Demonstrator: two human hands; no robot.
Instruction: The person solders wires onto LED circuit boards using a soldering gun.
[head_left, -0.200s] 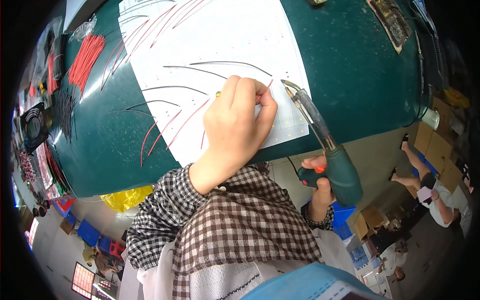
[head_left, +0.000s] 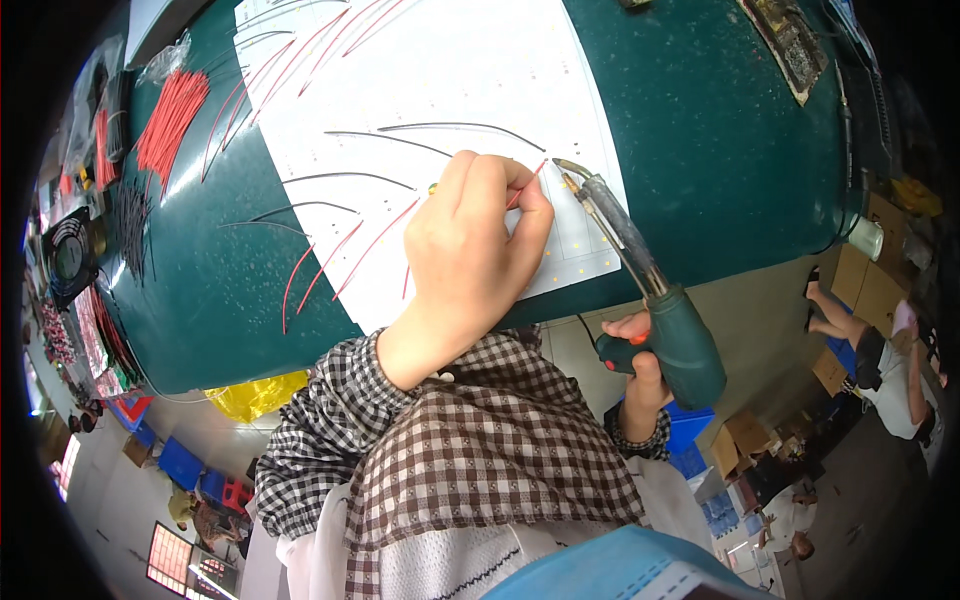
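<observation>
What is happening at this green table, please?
The person's left hand pinches a red wire over a white panel. The right hand holds a green soldering gun, its tip close to the wire's end. Black wires and other red ones lie across the panel; a red bundle lies to the left.

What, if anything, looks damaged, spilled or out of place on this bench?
The flat rectangular object at the upper right of the green table looks odd: blotched brown and dark, unlike the white sheet. I can't tell damage from residue. No spill stands out.
</observation>
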